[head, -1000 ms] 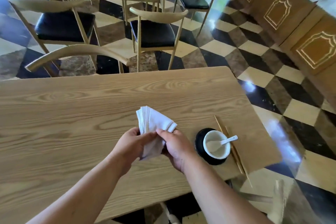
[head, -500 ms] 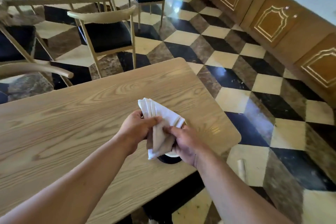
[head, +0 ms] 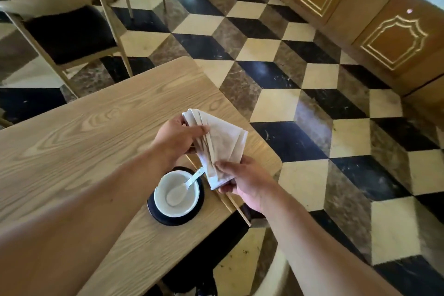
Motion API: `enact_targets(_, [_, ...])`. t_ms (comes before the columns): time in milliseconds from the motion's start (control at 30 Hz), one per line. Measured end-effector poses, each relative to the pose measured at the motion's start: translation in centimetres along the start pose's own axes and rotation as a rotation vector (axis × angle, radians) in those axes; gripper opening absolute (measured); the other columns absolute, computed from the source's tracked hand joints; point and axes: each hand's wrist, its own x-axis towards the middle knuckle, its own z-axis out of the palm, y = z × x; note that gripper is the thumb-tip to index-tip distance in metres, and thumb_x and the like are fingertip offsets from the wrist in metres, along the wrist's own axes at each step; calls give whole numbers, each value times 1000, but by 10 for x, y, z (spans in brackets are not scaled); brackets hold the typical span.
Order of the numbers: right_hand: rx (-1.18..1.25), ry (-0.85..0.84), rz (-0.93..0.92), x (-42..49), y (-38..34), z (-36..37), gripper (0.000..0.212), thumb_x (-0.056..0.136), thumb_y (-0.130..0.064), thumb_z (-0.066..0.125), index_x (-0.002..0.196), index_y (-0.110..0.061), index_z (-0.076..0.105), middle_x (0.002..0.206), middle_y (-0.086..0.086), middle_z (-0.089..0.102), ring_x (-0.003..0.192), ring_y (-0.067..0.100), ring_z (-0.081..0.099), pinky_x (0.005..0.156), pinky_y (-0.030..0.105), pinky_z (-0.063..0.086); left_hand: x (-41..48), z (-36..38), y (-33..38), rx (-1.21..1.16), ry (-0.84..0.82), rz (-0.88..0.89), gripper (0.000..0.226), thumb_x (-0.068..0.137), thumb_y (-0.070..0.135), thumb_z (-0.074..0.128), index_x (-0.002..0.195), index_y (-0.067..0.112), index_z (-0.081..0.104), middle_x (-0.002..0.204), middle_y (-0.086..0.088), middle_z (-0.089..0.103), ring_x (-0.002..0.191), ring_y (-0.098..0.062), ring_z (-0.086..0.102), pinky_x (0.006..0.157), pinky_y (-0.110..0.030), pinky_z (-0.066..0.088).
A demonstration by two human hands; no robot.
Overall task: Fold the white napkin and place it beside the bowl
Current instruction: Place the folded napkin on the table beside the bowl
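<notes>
The white napkin [head: 222, 144] is pleated into a fan shape and held in the air above the table's right corner. My left hand [head: 176, 137] pinches its upper left folds. My right hand [head: 242, 180] grips its narrow lower end. Just below and left of the napkin, a white bowl [head: 176, 193] with a white spoon [head: 185, 186] in it rests on a black saucer [head: 175, 217]. Wooden chopsticks [head: 234, 206] lie to the right of the bowl, partly hidden by my right hand and the napkin.
The wooden table [head: 84, 142] ends close to the right of the bowl, with checkered floor [head: 312, 103] beyond. A chair with a black seat [head: 69, 33] stands past the far edge. Wooden cabinets [head: 384, 31] line the right wall. A chair back [head: 274, 279] shows near the bottom.
The view has swung left to right, so the bowl is uncovered below the napkin. Both hands have carried the napkin rightward, and my right hand has slid down to its lower end.
</notes>
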Motion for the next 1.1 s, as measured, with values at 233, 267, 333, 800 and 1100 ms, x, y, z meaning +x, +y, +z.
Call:
enact_targets(233, [20, 74, 6, 30, 4, -48, 22, 94, -4, 70, 116, -1, 69, 99, 20, 73, 86, 32, 68, 64, 35, 54, 48, 32, 7, 143, -42, -32, 60, 81, 20, 90, 133, 21, 60, 107, -11, 78, 76, -20, 69, 61, -33, 57])
enact_targets(267, [9, 83, 10, 35, 5, -54, 23, 94, -4, 70, 117, -1, 68, 100, 20, 74, 86, 32, 70, 64, 36, 56, 54, 37, 7, 168, -52, -36, 58, 82, 18, 89, 132, 21, 60, 106, -10, 77, 76, -19, 69, 62, -33, 57])
enact_targets(333, [-12, 107, 16, 44, 8, -63, 24, 93, -4, 71, 117, -2, 66, 102, 20, 75, 86, 31, 72, 66, 37, 57, 66, 45, 7, 197, -64, -51, 52, 84, 15, 87, 128, 21, 61, 102, -9, 76, 75, -18, 68, 62, -31, 56])
enact_targets(800, [-425, 339, 81, 105, 26, -96, 17, 95, -19, 68, 110, -15, 60, 99, 2, 73, 74, 17, 73, 61, 33, 63, 131, 67, -32, 465, 4, -125, 44, 87, 19, 82, 120, 20, 53, 100, -13, 75, 69, -19, 69, 63, -35, 57])
enact_targets(1100, [-1151, 462, -550, 149, 31, -78, 81, 96, -44, 56, 159, -3, 27, 164, 22, 37, 155, 37, 30, 127, 50, 27, 145, 98, -47, 1340, -190, 654, 62, 106, 50, 34, 162, 24, 33, 175, 1, 21, 162, -23, 16, 131, -47, 12])
